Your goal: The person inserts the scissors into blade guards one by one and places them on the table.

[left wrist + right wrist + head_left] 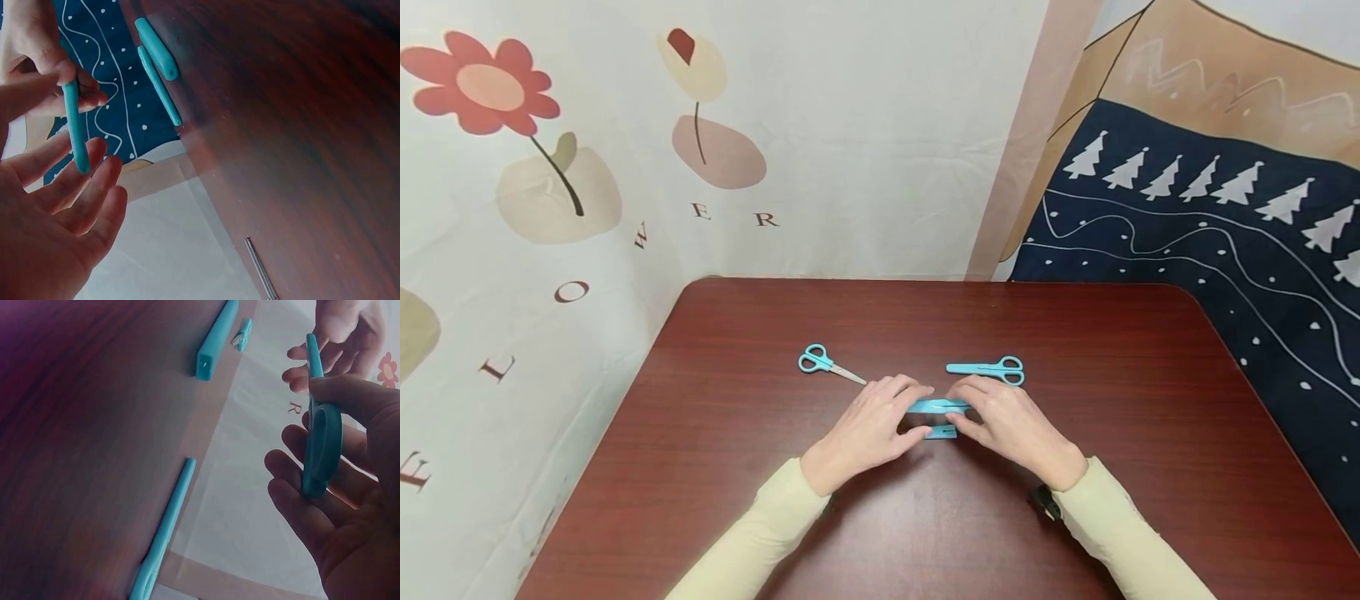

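Note:
A pair of sheathed blue scissors (936,406) is held level just above the table between both hands. My right hand (1011,421) grips its handle end, thumb in front and fingers behind; the handle loop (328,444) shows in the right wrist view. My left hand (872,425) is at the sheath's tip (81,164), its fingers spread and extended behind it. In the head view, the left thumb stands apart from the sheath. A loose blue sheath (942,432) lies below the hands, its open end visible in the right wrist view.
Bare-bladed scissors (831,363) with blue handles lie on the table, left and beyond the hands. Another sheathed pair of blue scissors (988,368) lies just beyond the right hand. The brown table (700,433) ends at a patterned cloth wall (865,167).

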Demonstrator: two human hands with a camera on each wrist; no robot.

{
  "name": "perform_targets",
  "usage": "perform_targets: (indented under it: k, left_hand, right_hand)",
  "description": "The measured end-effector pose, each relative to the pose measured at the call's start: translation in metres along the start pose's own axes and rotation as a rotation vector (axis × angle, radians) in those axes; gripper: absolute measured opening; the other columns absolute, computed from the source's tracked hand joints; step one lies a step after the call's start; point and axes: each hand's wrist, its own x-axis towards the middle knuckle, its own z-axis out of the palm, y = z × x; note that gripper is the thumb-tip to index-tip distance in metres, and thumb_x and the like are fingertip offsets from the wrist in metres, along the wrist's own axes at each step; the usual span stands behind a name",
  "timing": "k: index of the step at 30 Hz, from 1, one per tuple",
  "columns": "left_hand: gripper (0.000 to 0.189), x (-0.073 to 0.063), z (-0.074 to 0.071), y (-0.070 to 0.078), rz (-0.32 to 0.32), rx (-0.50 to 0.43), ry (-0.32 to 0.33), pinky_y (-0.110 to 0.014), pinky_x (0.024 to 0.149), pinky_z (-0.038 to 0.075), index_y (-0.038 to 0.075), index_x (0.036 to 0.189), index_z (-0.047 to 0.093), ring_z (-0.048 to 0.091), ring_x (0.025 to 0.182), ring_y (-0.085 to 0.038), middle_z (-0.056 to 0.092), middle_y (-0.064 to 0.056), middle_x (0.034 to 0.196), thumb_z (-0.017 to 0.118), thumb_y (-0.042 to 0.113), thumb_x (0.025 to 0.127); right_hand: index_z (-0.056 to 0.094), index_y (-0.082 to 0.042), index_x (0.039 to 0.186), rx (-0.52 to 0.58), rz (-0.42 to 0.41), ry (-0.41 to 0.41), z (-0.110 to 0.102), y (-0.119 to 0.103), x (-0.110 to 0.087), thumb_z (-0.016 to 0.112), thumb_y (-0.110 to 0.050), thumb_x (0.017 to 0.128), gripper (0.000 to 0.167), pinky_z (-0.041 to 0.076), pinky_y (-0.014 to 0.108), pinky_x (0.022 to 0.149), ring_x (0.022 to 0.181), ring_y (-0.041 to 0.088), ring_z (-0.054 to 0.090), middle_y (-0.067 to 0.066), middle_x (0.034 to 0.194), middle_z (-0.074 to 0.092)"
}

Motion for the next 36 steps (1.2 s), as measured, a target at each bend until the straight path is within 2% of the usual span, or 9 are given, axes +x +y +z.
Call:
perform_targets:
  k: [6, 10, 17, 23, 28, 36]
  left_hand:
    - [0.056, -0.005, -0.004, -0.006, -0.012, -0.009, 0.007, -0.045, 0.107, 0.046, 0.014, 0.131, 0.061, 0.056, 0.128, -0.022, 0.062, -0.001, 0.130, 0.070, 0.049, 0.088]
    - [0.061, -0.011, -0.008, -0.012, -0.013, 0.006, 0.007, -0.050, 0.110, 0.042, 0.012, 0.133, 0.060, 0.051, 0.135, -0.028, 0.059, -0.005, 0.137, 0.069, 0.050, 0.086]
    - [0.061, -0.020, -0.015, -0.021, -0.024, 0.004, 0.021, -0.054, 0.111, 0.041, 0.011, 0.133, 0.060, 0.051, 0.136, -0.034, 0.059, -0.008, 0.138, 0.069, 0.049, 0.086]
    - [0.062, -0.028, -0.020, -0.028, -0.034, 0.024, 0.018, -0.055, 0.112, 0.039, 0.011, 0.133, 0.060, 0.050, 0.138, -0.032, 0.059, -0.007, 0.138, 0.067, 0.051, 0.087]
    - [0.061, -0.036, -0.023, -0.035, -0.053, 0.024, 0.011, -0.056, 0.112, 0.038, 0.011, 0.133, 0.061, 0.049, 0.137, -0.031, 0.058, -0.007, 0.139, 0.066, 0.051, 0.088]
    - [0.060, -0.042, -0.026, -0.042, -0.076, 0.017, 0.015, -0.055, 0.112, 0.039, 0.011, 0.131, 0.062, 0.051, 0.135, -0.031, 0.058, -0.007, 0.138, 0.066, 0.052, 0.088]
  right_hand:
    - [0.069, -0.018, 0.103, 0.016, 0.062, -0.037, -0.007, 0.006, -0.007, 0.079, -0.028, 0.085, 0.022, 0.055, 0.024, 0.067, 0.078, 0.004, 0.061, -0.007, 0.095, 0.068]
    - [0.070, -0.017, 0.102, 0.012, 0.084, -0.033, -0.012, 0.013, -0.013, 0.080, -0.028, 0.084, 0.023, 0.055, 0.025, 0.067, 0.076, 0.004, 0.060, -0.007, 0.095, 0.069]
    - [0.071, -0.017, 0.100, -0.023, 0.126, -0.031, -0.018, 0.029, -0.024, 0.082, -0.025, 0.081, 0.023, 0.056, 0.029, 0.069, 0.079, 0.006, 0.060, -0.006, 0.095, 0.068]
    - [0.073, -0.015, 0.099, -0.036, 0.131, -0.047, -0.020, 0.041, -0.030, 0.081, -0.025, 0.082, 0.021, 0.057, 0.031, 0.072, 0.088, 0.012, 0.062, -0.002, 0.100, 0.067]
    - [0.076, -0.014, 0.096, -0.063, 0.141, -0.054, -0.019, 0.048, -0.033, 0.081, -0.027, 0.083, 0.019, 0.053, 0.031, 0.069, 0.090, 0.013, 0.056, -0.001, 0.103, 0.062]
    - [0.076, -0.012, 0.095, -0.044, 0.144, -0.113, -0.017, 0.055, -0.031, 0.079, -0.025, 0.085, 0.016, 0.051, 0.032, 0.076, 0.091, 0.015, 0.054, 0.001, 0.104, 0.059]
